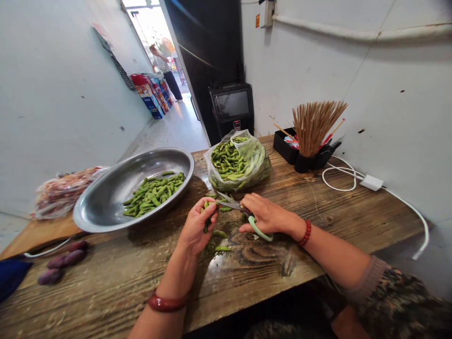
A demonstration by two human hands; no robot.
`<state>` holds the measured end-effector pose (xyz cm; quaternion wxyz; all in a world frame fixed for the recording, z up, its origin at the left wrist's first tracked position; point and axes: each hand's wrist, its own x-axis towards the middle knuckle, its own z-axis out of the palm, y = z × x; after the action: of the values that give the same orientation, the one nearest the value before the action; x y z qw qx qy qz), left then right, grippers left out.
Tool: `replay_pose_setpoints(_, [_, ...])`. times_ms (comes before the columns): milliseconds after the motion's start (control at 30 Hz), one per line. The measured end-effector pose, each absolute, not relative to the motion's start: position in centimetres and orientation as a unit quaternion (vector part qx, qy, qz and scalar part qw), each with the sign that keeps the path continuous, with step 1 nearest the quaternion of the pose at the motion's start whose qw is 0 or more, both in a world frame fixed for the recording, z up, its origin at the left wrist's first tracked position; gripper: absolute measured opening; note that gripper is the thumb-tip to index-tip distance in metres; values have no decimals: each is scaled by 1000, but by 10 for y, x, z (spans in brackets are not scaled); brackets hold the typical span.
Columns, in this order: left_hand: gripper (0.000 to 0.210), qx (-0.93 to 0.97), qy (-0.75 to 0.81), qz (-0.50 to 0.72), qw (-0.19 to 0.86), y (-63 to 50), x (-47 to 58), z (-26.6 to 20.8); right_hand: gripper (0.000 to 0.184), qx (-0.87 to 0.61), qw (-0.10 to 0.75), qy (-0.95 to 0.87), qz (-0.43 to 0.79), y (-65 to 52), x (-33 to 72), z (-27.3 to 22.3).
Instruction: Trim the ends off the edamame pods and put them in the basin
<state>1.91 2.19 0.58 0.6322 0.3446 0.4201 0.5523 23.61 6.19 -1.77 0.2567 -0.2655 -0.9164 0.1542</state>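
Observation:
My left hand [198, 224] is closed around a few green edamame pods [206, 219], partly hidden by the fingers. Green-handled scissors [262, 230] are in my right hand [264, 214], their blades parted and pointing left at the pods by my left fingertips. Several loose pods [222, 248] and small trimmings lie on the wet tabletop below and between my hands. Just beyond the scissors stands a clear plastic bag [259, 165] full of pods. To the left, a wide steel basin [106, 188] holds a heap of pods [155, 194] on its near right side.
Purple oblong vegetables [63, 261] and a bagged reddish food [67, 190] lie at the left. Back right are a holder of wooden skewers [314, 129], a black box [285, 148] and a white cable [406, 202]. A person [165, 70] stands beyond the doorway.

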Motion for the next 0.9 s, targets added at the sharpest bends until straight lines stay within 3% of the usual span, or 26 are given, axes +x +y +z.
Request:
replay_pose_setpoints(467, [31,364,417,534,640,18,32,3,48,-261,271,-913,158,59,234,-17])
replay_pose_setpoints(900, [26,380,416,519,643,16,32,3,31,-284,248,-917,132,56,230,-21])
